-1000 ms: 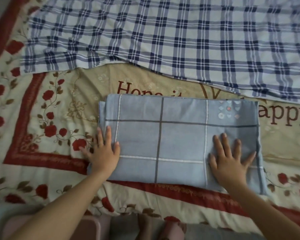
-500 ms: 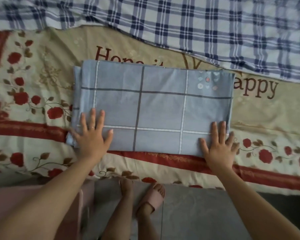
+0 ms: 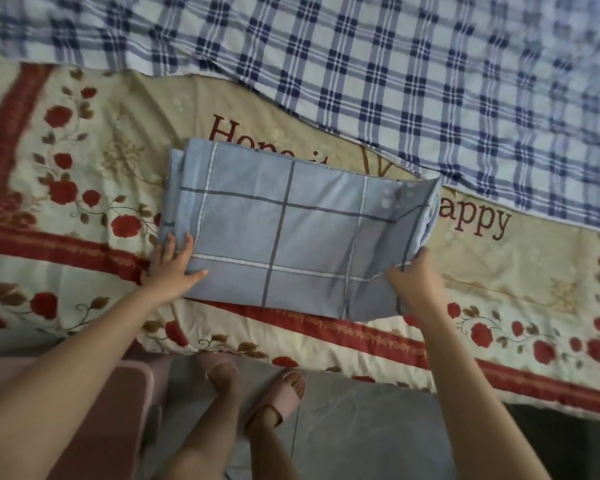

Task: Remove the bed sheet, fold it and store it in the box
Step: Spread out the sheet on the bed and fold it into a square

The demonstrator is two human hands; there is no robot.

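Gripping a folded blue sheet (image 3: 284, 233) laid on a rose-printed floral quilt (image 3: 83, 209).
Your right hand (image 3: 412, 280) clasps the sheet's right end, and that end curls up off the quilt; your left hand (image 3: 172, 268) lies flat on the left end, fingers straight (thumb spread across the cloth). The sheet sits near the quilt's front edge, just below a blue plaid sheet (image 3: 430, 81).

One folded sheet (image 3: 284, 233), two slippers (image 3: 278, 400)
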